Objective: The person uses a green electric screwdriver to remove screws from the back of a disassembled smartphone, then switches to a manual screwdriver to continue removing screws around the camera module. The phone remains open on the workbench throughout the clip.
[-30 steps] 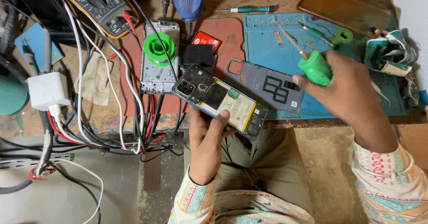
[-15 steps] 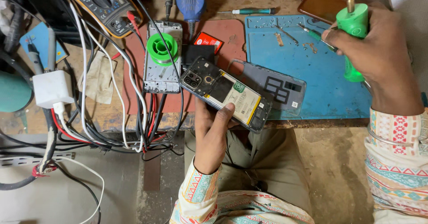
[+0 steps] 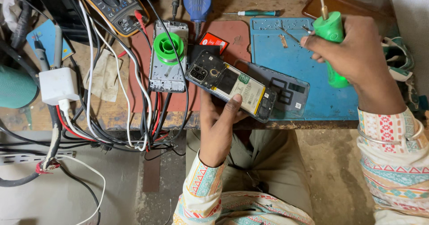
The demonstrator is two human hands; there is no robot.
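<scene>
My left hand [image 3: 220, 122] holds an opened phone [image 3: 232, 85] with its back cover off, tilted over the front edge of the workbench; the battery and camera cluster face up. My right hand [image 3: 353, 57] grips a green-handled screwdriver [image 3: 331, 39], its metal shaft pointing up and away, above the blue work mat [image 3: 290, 50]. The screwdriver is well to the right of the phone and not touching it. A translucent grey back cover [image 3: 286, 91] lies on the mat beside the phone.
A second phone frame [image 3: 167, 68] with a green solder spool [image 3: 168, 47] on it lies left of the phone. A multimeter [image 3: 111, 1], a white charger [image 3: 58, 85] and tangled cables [image 3: 111, 117] fill the left. A small teal screwdriver [image 3: 257, 13] lies at the back.
My right hand has carried the green screwdriver from over the phone's right end up and to the right, then settled slightly lower over the mat. The left hand keeps holding the phone.
</scene>
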